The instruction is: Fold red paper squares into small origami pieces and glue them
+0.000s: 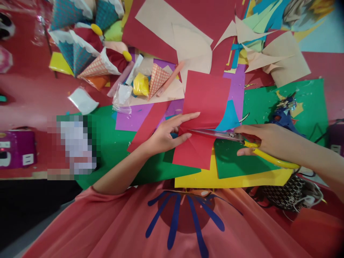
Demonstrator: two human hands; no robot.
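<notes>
Left hand (165,134) grips a stiff red sheet (205,96) mid-table, while the person's right hand (267,138) holds yellow-handled scissors (228,135), blades against it. Glossy red tabletop (40,107) shows leftward, by a purple box (20,148); green card (115,141) and smooth yellow paper (199,181) line the near edge, patterned cones (71,52) and jagged beige scraps (248,34) crowding the far side.

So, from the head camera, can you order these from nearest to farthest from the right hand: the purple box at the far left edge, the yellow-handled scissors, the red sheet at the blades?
1. Yellow-handled scissors: in the right hand.
2. Red sheet: just left of it.
3. Purple box: far left edge.
</notes>
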